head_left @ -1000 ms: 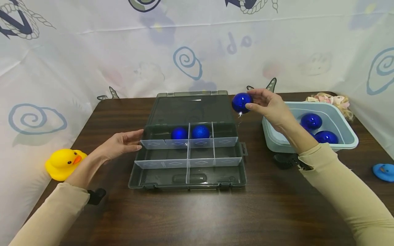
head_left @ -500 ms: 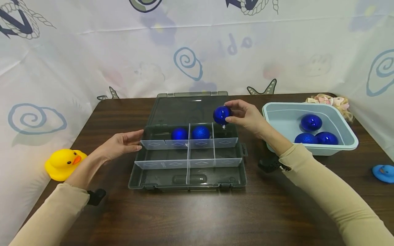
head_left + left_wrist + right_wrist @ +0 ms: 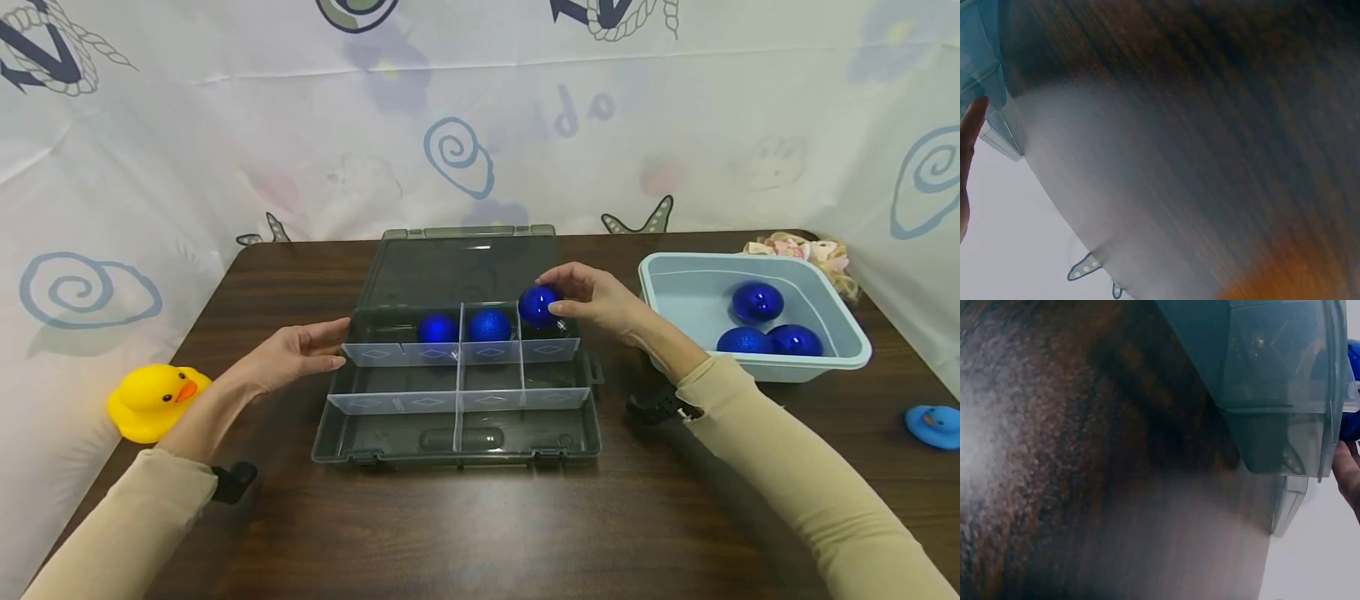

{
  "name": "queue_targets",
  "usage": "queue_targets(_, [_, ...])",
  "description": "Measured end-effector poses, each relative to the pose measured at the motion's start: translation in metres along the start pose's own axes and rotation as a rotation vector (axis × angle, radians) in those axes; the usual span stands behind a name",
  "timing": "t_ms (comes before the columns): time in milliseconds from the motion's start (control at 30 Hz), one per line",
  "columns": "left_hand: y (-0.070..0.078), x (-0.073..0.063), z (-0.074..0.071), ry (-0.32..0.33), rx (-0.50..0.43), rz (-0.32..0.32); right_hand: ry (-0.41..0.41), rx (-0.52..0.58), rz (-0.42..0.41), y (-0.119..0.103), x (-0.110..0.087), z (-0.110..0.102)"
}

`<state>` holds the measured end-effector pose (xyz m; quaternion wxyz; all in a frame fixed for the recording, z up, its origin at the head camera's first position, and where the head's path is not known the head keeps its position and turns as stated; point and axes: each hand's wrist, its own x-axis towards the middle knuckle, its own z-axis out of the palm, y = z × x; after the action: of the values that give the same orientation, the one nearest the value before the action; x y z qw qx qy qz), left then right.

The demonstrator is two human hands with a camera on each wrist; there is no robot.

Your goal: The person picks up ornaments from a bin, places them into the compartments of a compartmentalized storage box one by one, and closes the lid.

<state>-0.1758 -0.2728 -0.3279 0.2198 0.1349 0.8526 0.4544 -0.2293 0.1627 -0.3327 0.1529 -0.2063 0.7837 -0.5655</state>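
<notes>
My right hand pinches a shiny blue ball ornament between thumb and fingers, over the back right compartment of a grey see-through divided case. In the right wrist view only its fingertips show, by the case's corner. Two more blue ornaments sit in the back row: a smooth ball in the left compartment and a glittery ball in the middle one. My left hand rests its straight fingers on the case's left side; one finger shows against the case in the left wrist view.
A light blue tub with several blue ornaments stands to the right, a doll behind it. A yellow rubber duck sits at the left and a blue duck at the far right. The case's lid lies folded back.
My right hand has carried the shiny blue ornament left from beside the case's lid, then lowered it to the back right compartment. The left hand has stayed in place.
</notes>
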Motion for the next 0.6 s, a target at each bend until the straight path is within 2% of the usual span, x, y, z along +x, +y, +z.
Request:
queue_targets(133, [-0.0004,-0.0001,-0.0004,0.005,0.001,0.0,-0.027,-0.004,-0.004,0.0014,0.0003,-0.0003])
queue_targets(433, [-0.0013,-0.0003,-0.0003,0.009,-0.002,-0.021,-0.146,-0.029,-0.02,0.0038,-0.0011,-0.0008])
queue_targets(600, [-0.0003,0.0001,0.0004,0.0,-0.007,-0.01,-0.141,-0.032,-0.024,0.004,-0.0014,-0.0005])
